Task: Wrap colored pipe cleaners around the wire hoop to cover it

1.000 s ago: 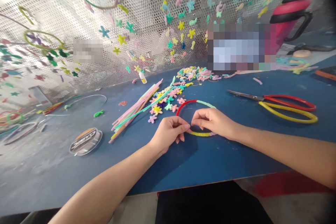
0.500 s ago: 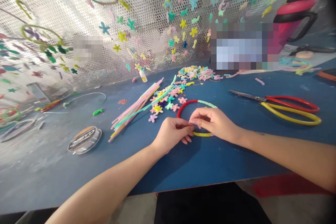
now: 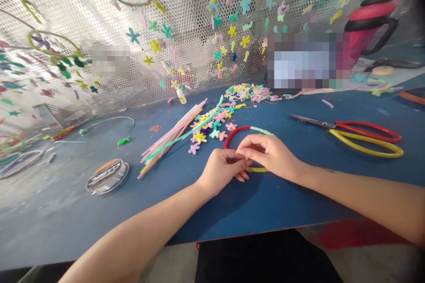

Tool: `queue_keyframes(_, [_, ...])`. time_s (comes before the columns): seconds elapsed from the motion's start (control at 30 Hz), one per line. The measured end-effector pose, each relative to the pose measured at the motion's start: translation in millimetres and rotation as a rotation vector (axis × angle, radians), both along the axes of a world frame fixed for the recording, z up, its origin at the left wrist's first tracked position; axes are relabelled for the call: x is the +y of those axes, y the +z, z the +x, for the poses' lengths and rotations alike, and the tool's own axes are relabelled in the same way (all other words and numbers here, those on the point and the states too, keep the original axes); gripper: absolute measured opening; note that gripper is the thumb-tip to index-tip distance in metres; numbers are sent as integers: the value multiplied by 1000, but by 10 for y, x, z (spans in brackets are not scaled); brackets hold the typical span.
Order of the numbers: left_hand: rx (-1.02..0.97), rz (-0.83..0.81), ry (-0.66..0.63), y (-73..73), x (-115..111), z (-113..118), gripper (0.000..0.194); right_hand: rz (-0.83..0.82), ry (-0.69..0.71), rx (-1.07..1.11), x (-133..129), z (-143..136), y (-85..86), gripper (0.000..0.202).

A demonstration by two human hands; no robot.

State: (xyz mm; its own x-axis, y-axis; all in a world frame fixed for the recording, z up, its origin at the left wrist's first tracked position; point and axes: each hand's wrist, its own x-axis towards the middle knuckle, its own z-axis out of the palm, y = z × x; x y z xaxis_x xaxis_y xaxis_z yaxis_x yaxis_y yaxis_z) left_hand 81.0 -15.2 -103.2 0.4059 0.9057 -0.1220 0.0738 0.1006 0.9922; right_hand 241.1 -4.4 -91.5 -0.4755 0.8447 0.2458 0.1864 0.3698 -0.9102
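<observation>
A hoop [image 3: 238, 130] wrapped in fuzzy pipe cleaner lies between my hands, red at its upper left, pale green at the top and yellow at the bottom. My left hand [image 3: 221, 170] is closed on the hoop's lower left side, thumb and fingers pressed together. Fingertips of my right hand [image 3: 265, 152] pinch right against those of the left, inside the hoop. What the right fingers grip is hidden or too small to make out. The right hand also covers the hoop's right side.
Left of the hoop lie a bundle of pipe cleaners [image 3: 175, 135] and a spool of clear line [image 3: 108, 177]. Small fuzzy flowers [image 3: 200, 137] are heaped behind. Scissors [image 3: 348, 135] with red and yellow handles rest at right. A pink tumbler [image 3: 368, 20] stands behind them.
My left hand has shifted slightly right and covers more of the yellow part. My right fingertips have moved a little left, so the hands overlap more.
</observation>
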Motion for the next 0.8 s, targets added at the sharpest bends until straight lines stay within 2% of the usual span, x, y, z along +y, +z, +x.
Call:
queue_keyframes(0.1, [-35,-13,24,2,2,1,21,-1,-24,18,16,6,13,18])
queue_keyframes(0.27, [-132,-84,107,15,19,-37,20,30,-205,48,68,83,-37,25])
queue_keyframes(0.33, [-161,-110,128,23,24,-56,21,-2,-226,68,71,121,-69,25])
queue_keyframes(0.47, [-188,-151,163,36,31,-85,22,-4,-145,-86,44,143,-106,27])
queue_keyframes(0.6, [-227,-177,177,39,42,-106,21,46,-56,-221,43,90,-117,19])
queue_keyframes(0.73, [-227,-175,152,36,51,-118,22,31,-2,-235,81,33,-135,19])
queue_keyframes(0.8, [-216,-176,152,36,54,-118,22,21,-28,-218,92,29,-143,19])
